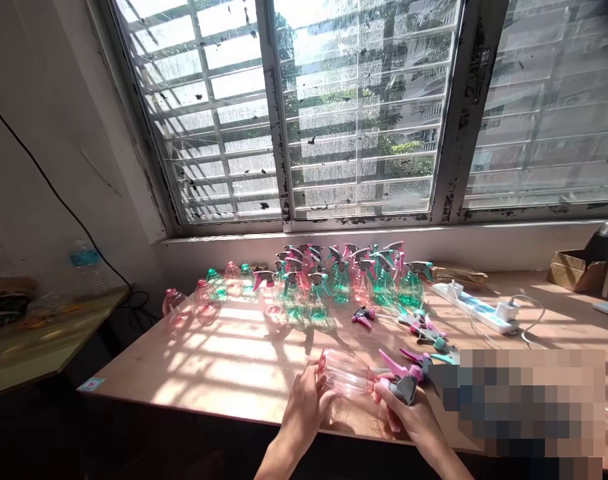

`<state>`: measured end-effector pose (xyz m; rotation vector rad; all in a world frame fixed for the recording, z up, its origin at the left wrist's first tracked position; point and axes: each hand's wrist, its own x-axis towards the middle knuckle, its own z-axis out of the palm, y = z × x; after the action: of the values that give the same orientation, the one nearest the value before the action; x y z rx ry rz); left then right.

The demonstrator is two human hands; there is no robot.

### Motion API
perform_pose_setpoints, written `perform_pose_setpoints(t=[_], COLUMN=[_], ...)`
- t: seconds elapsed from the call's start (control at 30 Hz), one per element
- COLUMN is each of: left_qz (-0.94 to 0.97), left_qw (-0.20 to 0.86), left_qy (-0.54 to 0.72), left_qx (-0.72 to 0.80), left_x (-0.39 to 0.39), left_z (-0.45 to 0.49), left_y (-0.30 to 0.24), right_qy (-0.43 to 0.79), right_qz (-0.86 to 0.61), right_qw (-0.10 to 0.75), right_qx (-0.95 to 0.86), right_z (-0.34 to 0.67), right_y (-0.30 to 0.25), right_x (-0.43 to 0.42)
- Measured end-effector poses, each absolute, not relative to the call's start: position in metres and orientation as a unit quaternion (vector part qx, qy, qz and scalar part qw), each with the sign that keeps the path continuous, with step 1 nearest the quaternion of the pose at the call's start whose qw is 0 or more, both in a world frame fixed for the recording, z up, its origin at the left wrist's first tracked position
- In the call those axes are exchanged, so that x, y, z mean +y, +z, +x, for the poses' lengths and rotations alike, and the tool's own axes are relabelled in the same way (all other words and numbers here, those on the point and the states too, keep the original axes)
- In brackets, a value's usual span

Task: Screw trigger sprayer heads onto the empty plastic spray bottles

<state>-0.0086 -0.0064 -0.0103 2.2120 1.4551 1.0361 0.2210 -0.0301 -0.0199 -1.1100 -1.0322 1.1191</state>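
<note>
A clear pink spray bottle [347, 373] lies on its side just above the front of the table, its neck pointing right. My left hand [303, 405] is closed around its base end. At the neck, my right hand [418, 419] grips a grey and pink trigger spray head [405, 389]. The head meets the bottle's neck; whether the threads are engaged cannot be seen. Close behind my right hand, loose spray heads [424, 327] in pink, teal and grey lie in a row. One more spray head [364, 316] rests apart, farther back.
Several bottles with heads [341, 285] stand grouped at the back. Open-necked pink and green bottles [207, 303] are to their left. A white power strip [477, 308] with plugs and cables lies back right, near a cardboard box [573, 270]. A blurred patch covers the right front.
</note>
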Motion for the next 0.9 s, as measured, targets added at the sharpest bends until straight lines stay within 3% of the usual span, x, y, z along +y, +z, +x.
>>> perform_pose_setpoints(t=[0.9], left_qz=[0.768], left_qw=[0.192], left_qy=[0.384], left_qx=[0.475], left_x=[-0.013], left_z=[-0.008], left_y=[0.002], right_qy=[0.511], right_qz=[-0.485], right_qw=[0.57], right_qx=[-0.423], right_z=[0.226], right_y=[-0.022], right_x=[-0.029])
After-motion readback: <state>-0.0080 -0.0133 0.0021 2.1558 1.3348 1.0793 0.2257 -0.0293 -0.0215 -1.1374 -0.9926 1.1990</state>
